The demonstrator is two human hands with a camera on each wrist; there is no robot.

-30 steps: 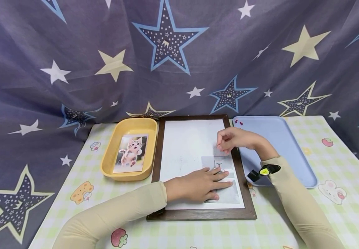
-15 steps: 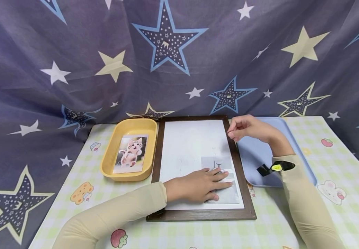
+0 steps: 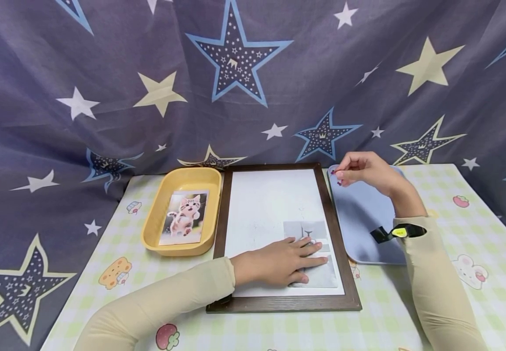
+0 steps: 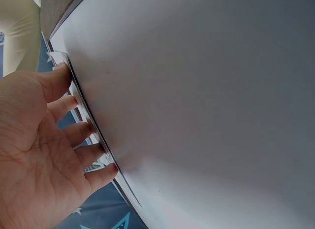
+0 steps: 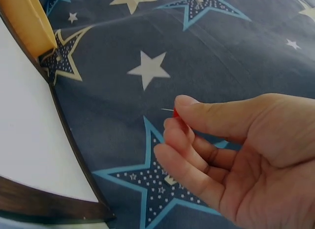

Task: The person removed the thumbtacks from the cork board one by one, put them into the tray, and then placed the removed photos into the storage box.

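Observation:
My left hand (image 3: pixel 279 261) lies with fingers spread on a grey photo print (image 3: pixel 329 278) at the lower right of a white board (image 3: pixel 257 204) with a dark brown frame (image 3: pixel 288 303). Its palm and fingertips also show in the left wrist view, at the print's edge. Up at the back left corner of the blue tray (image 3: pixel 362 219), my right hand (image 3: pixel 369 170) pinches a red push pin (image 5: pixel 175 112) between thumb and finger. The pin's metal point sticks out to the left in the right wrist view. Small red spots by the fingertips in the head view are partly hidden.
A yellow basket (image 3: pixel 151 229) left of the frame holds a kitten picture (image 3: pixel 185 217). The tray stands right beside the frame. Behind the checked tablecloth (image 3: pixel 116 312) hangs a dark curtain with stars (image 3: pixel 253 131).
My right hand has moved from over the board's right side, up and right, to the blue tray's back left corner. The left hand has stayed in place on the print.

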